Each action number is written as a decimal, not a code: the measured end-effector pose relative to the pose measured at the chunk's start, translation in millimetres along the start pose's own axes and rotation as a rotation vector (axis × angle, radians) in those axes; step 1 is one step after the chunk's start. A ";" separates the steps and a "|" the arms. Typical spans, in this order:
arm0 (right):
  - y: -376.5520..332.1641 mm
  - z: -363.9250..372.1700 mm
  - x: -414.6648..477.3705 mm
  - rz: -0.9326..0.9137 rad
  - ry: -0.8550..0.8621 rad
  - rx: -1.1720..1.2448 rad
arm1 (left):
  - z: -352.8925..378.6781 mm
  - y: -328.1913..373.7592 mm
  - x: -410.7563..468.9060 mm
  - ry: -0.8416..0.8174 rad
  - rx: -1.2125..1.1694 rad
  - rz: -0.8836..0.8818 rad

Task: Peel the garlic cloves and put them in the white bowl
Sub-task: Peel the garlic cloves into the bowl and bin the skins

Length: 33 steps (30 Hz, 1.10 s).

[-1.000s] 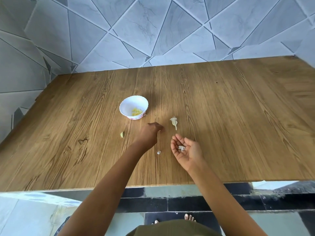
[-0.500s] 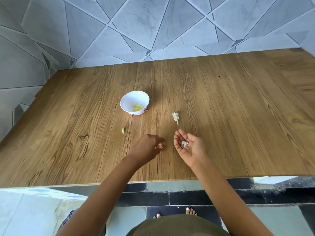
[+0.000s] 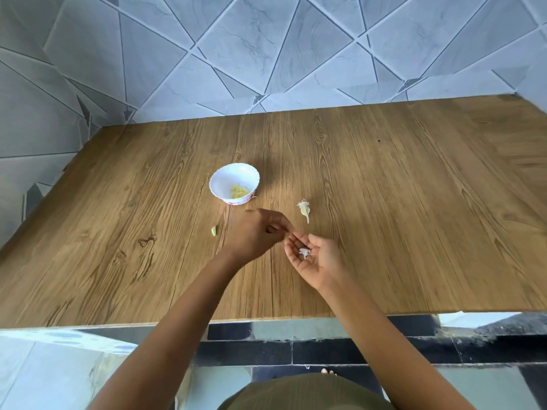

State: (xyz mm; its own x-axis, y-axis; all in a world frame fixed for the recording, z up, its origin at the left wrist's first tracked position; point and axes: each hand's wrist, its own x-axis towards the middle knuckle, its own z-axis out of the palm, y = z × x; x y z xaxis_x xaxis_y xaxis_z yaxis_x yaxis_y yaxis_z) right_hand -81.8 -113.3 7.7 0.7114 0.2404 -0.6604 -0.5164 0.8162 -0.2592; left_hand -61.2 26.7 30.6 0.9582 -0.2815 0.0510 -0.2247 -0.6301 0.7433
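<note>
Fingers (image 3: 279,225) of left hand (image 3: 257,235) curled, grip unclear; right hand (image 3: 313,257) spread palm-up, cradling skins (image 3: 305,253). Clove (image 3: 214,230) lies frame-left, nearest left hand.

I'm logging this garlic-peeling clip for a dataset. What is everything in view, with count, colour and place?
table: one, brown wood, fills the middle of the view
tiled wall: one, grey-blue, behind the table
white bowl: one, white, on the table left of centre
peeled garlic: a few pieces, yellow, inside the bowl
loose clove: one, pale green, on the table in front of the bowl
garlic scrap: one, whitish with a stem, on the table right of the bowl
skins: small clump, white, in the right palm
left hand: one, fingers curled, by the right fingertips; contents hidden
right hand: one, palm up, fingers relaxed
</note>
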 end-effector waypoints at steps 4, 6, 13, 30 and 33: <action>3.0 8.3 2.1 0.024 0.024 0.033 | 12.8 8.8 -1.0 -0.027 0.212 0.120; 2.7 9.3 2.9 0.028 0.019 0.036 | 17.2 5.4 -0.5 0.008 0.211 0.109; 2.0 12.5 8.3 0.022 0.003 0.015 | 19.5 -0.3 2.1 0.156 0.156 0.052; -10.8 12.5 14.9 0.063 -0.086 0.050 | -5.5 -23.8 87.1 0.027 1.506 0.011; -13.7 11.9 17.2 0.075 -0.085 0.057 | 1.1 -23.5 96.6 -0.115 1.698 -0.041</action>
State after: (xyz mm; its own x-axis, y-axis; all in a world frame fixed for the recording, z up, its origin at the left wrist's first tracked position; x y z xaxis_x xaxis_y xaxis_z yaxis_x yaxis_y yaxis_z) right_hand -56.9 -114.1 8.2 0.7105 0.3437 -0.6141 -0.5437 0.8221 -0.1689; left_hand 36.4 13.5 17.4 0.9681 -0.2454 -0.0505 -0.1973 -0.6226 -0.7573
